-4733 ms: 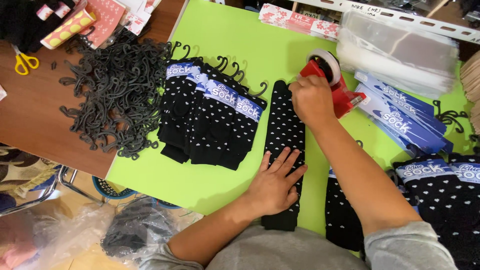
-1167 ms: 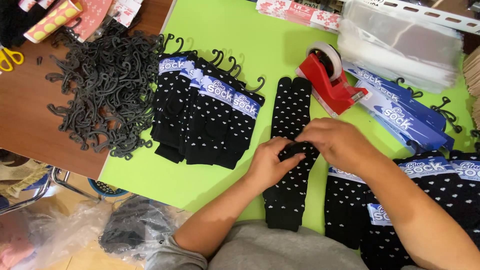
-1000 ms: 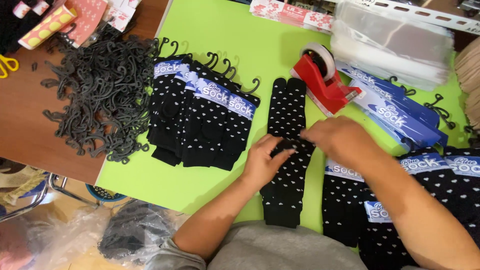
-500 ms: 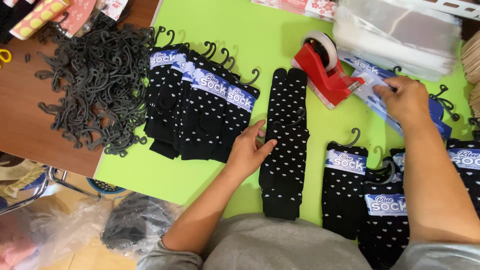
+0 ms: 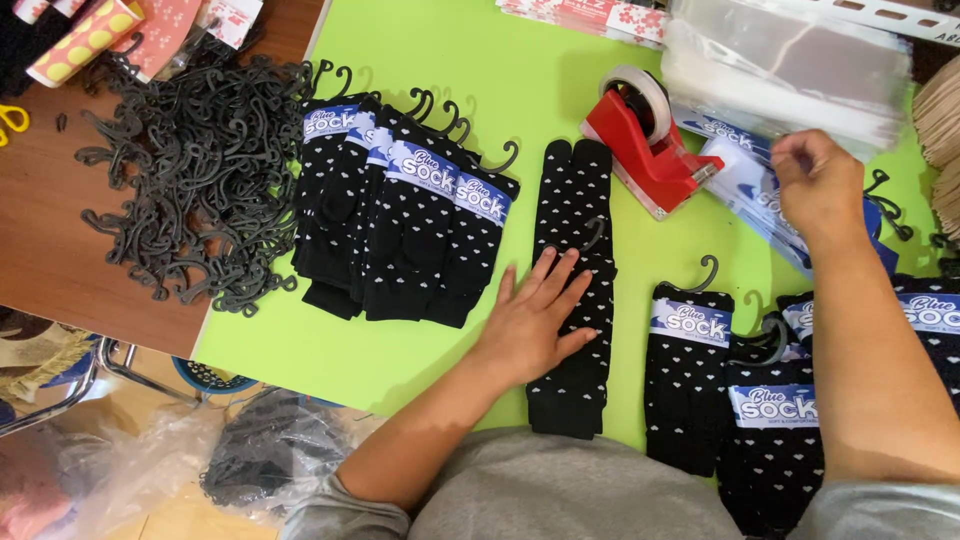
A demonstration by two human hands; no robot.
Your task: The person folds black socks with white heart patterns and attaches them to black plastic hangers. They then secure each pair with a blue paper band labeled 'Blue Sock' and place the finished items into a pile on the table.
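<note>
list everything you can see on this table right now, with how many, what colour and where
unlabelled sock pair: one, black with white dots, centre of green mat
labelled socks: about five, black with blue bands, left of it
more labelled socks: several, lower right
hooks: big pile, dark grey, brown table
tape dispenser: one, red, top centre
blue label cards: stack, right
clear bags: stack, top right
scissors: yellow handles, far left
left hand: flat on unlabelled pair
right hand: on the label cards

light: bright, even overhead | shadows: soft, short | focus: sharp | slight wide-angle edge distortion
</note>
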